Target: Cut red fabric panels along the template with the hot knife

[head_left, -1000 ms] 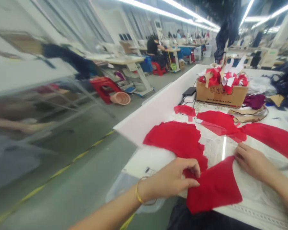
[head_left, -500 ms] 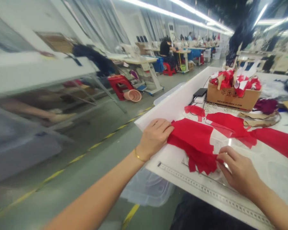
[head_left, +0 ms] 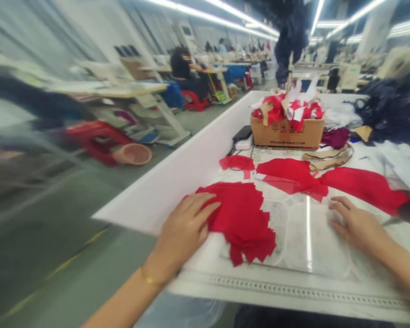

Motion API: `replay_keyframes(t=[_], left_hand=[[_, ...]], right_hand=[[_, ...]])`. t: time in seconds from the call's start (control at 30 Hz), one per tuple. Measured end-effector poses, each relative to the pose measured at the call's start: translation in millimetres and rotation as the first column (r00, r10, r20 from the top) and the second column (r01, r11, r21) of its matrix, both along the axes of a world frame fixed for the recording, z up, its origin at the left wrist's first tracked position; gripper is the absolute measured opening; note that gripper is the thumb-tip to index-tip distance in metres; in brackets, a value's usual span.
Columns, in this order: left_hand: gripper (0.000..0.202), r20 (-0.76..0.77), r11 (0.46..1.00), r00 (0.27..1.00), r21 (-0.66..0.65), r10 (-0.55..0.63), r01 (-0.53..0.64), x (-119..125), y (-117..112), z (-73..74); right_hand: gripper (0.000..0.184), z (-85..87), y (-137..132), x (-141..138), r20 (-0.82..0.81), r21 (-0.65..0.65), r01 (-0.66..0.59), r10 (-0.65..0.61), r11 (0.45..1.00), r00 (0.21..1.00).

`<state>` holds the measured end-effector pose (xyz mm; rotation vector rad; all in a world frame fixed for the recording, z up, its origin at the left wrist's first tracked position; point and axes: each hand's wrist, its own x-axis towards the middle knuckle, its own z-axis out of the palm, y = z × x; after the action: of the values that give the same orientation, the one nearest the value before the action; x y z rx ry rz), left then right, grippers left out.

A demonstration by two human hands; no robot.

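My left hand (head_left: 182, 230) lies flat with fingers stretched out on the left edge of a stack of red fabric pieces (head_left: 242, 218) on the white table (head_left: 164, 191). My right hand (head_left: 357, 223) rests with loosely curled fingers on a clear plastic sheet (head_left: 307, 237) to the right of the stack; it holds nothing I can make out. More red fabric pieces (head_left: 290, 175) and a long red piece (head_left: 365, 184) lie further back.
A cardboard box (head_left: 287, 132) full of red and white scraps stands at the back, with a black device (head_left: 242, 133) beside it. Dark blue cloth (head_left: 389, 109) is piled at the right. A ruler strip runs along the table's near edge (head_left: 294, 291). Other workers sit at distant tables.
The loose red piece I held a second ago now lies on the stack. My left hand has flattened on the stack's left edge; my right hand has moved right onto the plastic sheet.
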<state>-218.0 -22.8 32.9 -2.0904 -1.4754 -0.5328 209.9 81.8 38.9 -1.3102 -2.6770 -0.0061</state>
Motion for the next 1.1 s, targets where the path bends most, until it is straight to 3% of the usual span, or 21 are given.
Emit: replay_keyframes(t=[0.13, 0.33, 0.4, 0.5, 0.63, 0.77, 0.9, 1.1], left_hand=[[0.038, 0.054, 0.974, 0.975, -0.064, -0.215, 0.218, 49.0, 30.6, 9.6], [0.035, 0.042, 0.829, 0.861, -0.252, -0.506, 0.500, 154.9, 78.8, 14.8], [0.034, 0.055, 0.777, 0.821, -0.292, -0.568, 0.558, 184.5, 95.9, 8.7], [0.041, 0.073, 0.750, 0.803, -0.316, -0.591, 0.581, 219.2, 117.3, -1.9], [0.041, 0.070, 0.732, 0.791, -0.336, -0.607, 0.592, 249.1, 122.4, -7.6], [0.045, 0.124, 0.689, 0.763, -0.356, -0.634, 0.631, 256.7, 95.7, -1.4], [0.048, 0.182, 0.669, 0.745, -0.343, -0.641, 0.659, 234.0, 69.3, 6.8], [0.042, 0.073, 0.824, 0.890, -0.348, -0.451, 0.447, 178.7, 60.2, 12.9]], right_hand=[[0.032, 1.1, 10.9, 11.7, 0.064, -0.034, 0.247, -0.244, 0.968, 0.968], [0.020, 5.0, 6.1, 15.4, 0.005, -0.139, 0.324, -0.327, 0.936, 0.945], [0.017, 6.4, 4.9, 18.7, -0.043, -0.170, 0.351, -0.363, 0.921, 0.931], [0.014, 8.4, 5.3, 23.4, -0.109, -0.213, 0.380, -0.409, 0.900, 0.906], [0.012, 13.0, 5.9, 25.6, -0.184, -0.249, 0.378, -0.427, 0.892, 0.886], [0.016, 20.3, 4.1, 25.2, -0.185, -0.302, 0.374, -0.439, 0.877, 0.879], [0.021, 27.4, 2.6, 25.3, -0.138, -0.315, 0.388, -0.446, 0.866, 0.884], [0.024, 25.7, 3.8, 28.0, -0.116, -0.277, 0.391, -0.435, 0.878, 0.893]])
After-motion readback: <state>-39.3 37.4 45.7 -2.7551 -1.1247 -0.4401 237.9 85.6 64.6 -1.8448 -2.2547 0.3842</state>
